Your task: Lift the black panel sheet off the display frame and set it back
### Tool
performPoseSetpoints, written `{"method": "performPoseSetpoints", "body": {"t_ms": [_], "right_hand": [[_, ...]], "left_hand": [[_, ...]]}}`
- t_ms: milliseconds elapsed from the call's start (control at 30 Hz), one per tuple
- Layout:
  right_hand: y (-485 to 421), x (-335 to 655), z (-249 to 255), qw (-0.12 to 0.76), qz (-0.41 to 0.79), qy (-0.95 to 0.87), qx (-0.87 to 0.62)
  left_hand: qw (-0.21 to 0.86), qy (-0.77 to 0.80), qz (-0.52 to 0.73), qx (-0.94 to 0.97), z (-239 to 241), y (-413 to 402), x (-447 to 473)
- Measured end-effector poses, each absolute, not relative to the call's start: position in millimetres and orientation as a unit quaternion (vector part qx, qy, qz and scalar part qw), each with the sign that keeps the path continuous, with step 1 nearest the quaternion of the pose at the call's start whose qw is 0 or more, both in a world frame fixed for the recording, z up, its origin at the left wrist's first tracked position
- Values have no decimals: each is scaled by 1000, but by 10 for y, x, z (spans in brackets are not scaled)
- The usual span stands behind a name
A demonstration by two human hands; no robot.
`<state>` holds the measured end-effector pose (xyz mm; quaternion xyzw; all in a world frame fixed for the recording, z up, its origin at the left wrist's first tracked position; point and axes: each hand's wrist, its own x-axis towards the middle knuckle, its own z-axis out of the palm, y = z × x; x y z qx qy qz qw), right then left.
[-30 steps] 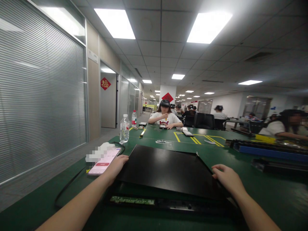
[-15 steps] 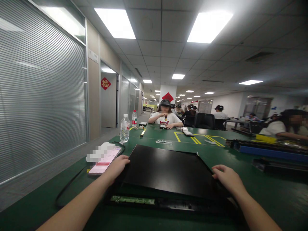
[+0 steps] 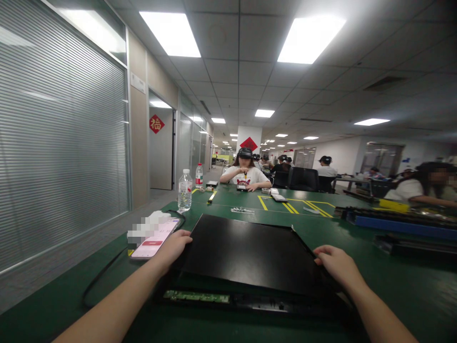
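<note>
A thin black display panel [image 3: 246,252] lies slightly tilted in front of me, its surface reflecting the ceiling light. My left hand [image 3: 178,245] grips its left edge, fingers closed, with the thumb side toward the panel. On the opposite edge my right hand [image 3: 333,261] pinches the panel's side, fingertips bent over the rim. Below the panel's near edge, a green circuit board [image 3: 196,296] shows in a black frame [image 3: 264,305]. Most of that frame is hidden under the panel. The undersides of both grips cannot be seen.
Left of the panel lie a phone [image 3: 157,240] and a black cable [image 3: 103,274]. Water bottles [image 3: 184,190] stand farther back. A co-worker [image 3: 245,174] sits across the green table [image 3: 400,295]. Dark strips and a blue bar [image 3: 389,225] lie at the right; small metal pieces [image 3: 243,210] lie beyond the panel.
Almost nothing differs. Both hands keep their hold on the panel, which has shifted at most a little.
</note>
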<state>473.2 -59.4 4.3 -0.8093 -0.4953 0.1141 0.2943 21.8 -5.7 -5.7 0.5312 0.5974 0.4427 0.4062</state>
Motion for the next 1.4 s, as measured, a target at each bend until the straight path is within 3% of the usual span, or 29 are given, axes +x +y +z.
{"method": "performPoseSetpoints", "body": {"t_ms": [633, 933, 1400], "right_hand": [[-575, 4761, 19, 302, 121, -494, -806], [-570, 4759, 15, 308, 123, -488, -808], [-580, 4752, 10, 308, 125, -494, -804]], "left_hand": [[476, 558, 434, 523, -26, -75, 230], [421, 593, 436, 530, -29, -74, 216], [427, 559, 457, 544, 55, -163, 247]]}}
